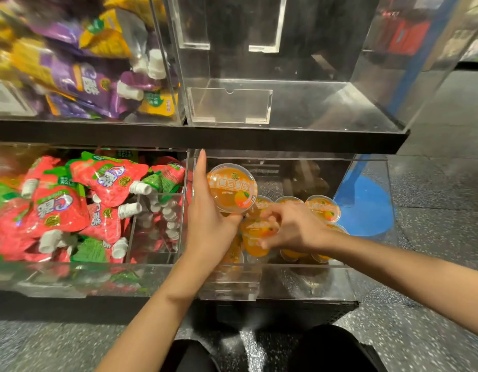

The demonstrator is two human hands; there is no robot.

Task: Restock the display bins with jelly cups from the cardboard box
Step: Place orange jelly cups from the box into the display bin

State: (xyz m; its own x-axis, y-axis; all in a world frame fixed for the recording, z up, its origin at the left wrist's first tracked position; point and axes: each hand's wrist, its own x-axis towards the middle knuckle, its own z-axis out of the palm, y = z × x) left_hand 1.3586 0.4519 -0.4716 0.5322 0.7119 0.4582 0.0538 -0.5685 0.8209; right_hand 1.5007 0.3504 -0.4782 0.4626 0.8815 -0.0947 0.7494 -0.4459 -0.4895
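My left hand [205, 221] holds a round orange jelly cup [232, 187] tilted on edge, its printed foil lid facing me, thumb under its rim and fingers straight up along the clear divider wall. My right hand [294, 228] pinches a second cup [255, 237] atop the pile of cups [323, 209] in the lower clear acrylic bin [366, 275], at the shelf's right end. Left of the divider lie glossy red spouted pouches [71, 200]; above, purple and yellow pouches [79, 73] beside an upper clear bin [286, 103].
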